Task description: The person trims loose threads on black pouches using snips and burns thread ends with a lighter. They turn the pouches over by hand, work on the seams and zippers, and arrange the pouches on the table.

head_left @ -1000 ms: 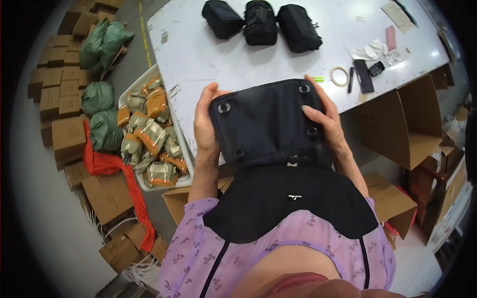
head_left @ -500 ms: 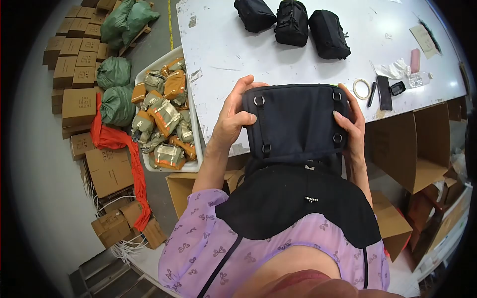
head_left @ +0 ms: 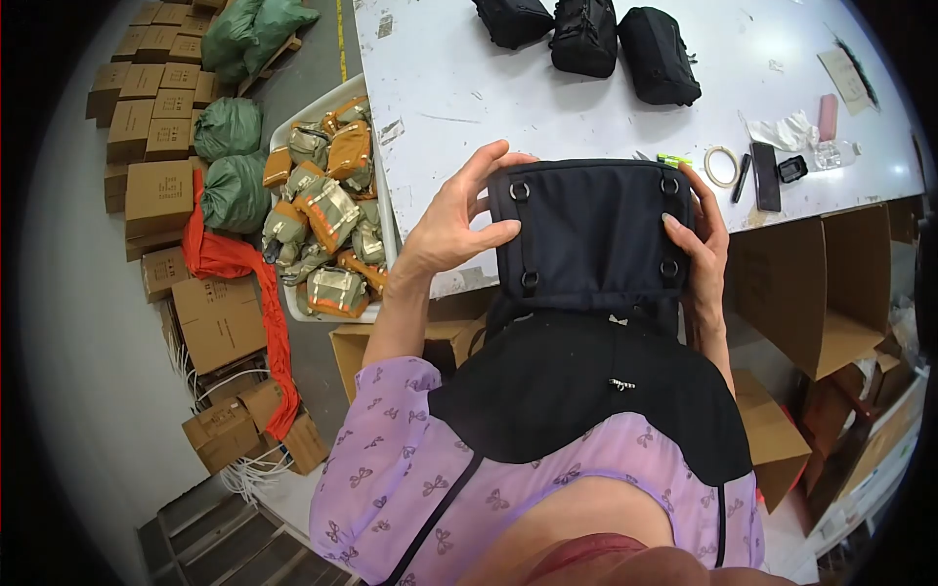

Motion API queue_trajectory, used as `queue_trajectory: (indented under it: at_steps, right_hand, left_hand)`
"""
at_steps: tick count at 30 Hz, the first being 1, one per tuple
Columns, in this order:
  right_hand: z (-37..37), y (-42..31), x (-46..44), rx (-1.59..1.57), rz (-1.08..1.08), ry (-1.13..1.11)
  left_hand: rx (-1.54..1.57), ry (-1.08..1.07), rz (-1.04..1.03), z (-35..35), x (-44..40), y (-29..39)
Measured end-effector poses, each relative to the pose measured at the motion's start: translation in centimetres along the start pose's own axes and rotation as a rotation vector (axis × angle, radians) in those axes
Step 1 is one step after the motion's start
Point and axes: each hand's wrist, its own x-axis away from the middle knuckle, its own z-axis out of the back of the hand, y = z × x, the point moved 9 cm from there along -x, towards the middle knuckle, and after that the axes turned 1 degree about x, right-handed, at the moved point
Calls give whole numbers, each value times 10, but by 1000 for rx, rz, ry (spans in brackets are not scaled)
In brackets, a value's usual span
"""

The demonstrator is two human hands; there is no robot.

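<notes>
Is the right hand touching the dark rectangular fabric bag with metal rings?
Touching: the head view shows the right hand gripping the bag at its right edge, thumb on the face.

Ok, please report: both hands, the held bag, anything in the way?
Left hand, right hand gripping opposite edges. Black ringed bag between them. No obstruction visible.

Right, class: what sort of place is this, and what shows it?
Probably a bag workshop or packing room: stacked cardboard boxes, a white bin of bags, and three black bags on a table.
</notes>
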Motion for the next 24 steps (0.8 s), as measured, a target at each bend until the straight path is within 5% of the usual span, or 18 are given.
queue_trajectory:
  at_steps: [6, 24]
  right_hand:
    - [-3, -5, 2, 27, 20, -4]
    - [4, 18, 6, 28, 64, -48]
  left_hand:
    - [206, -62, -121, -1, 2, -5]
    - [117, 113, -162, -6, 11, 2]
